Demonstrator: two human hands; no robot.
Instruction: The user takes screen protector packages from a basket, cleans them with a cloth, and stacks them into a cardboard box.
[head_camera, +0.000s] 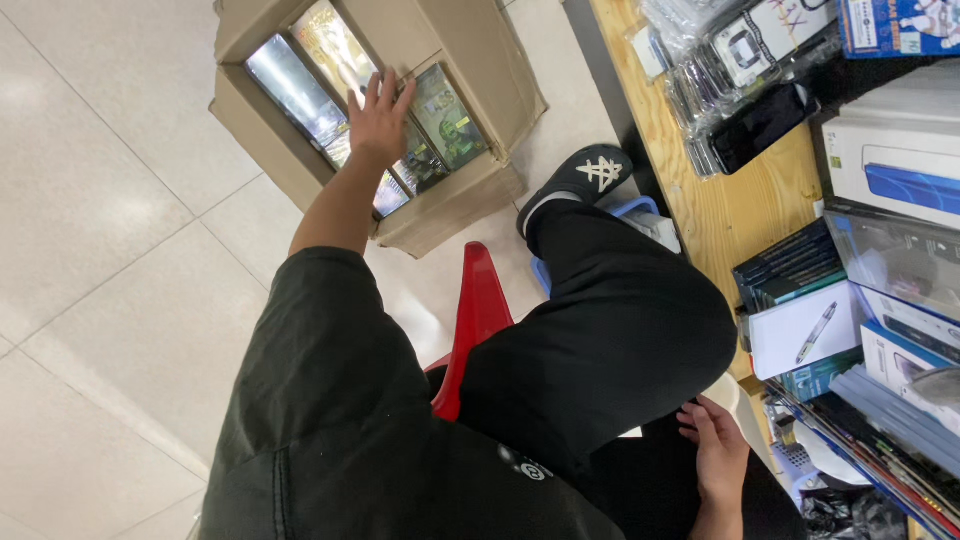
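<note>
My left hand, fingers spread flat, rests on the shiny packs lying lengthwise in the cardboard box at upper left, while my right hand sits loosely open on my lap, lower right.

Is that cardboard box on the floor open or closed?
Open. The cardboard box has its flaps folded outward, and shiny flat packs show standing inside. The left hand reaches in over them.

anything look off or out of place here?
Nothing is damaged or spilled. The cardboard box sits askew on the floor with its flaps open; the left hand reaches into its glossy packs. The right hand rests by the knee. Goods are crowded on the wooden shelf.
</note>
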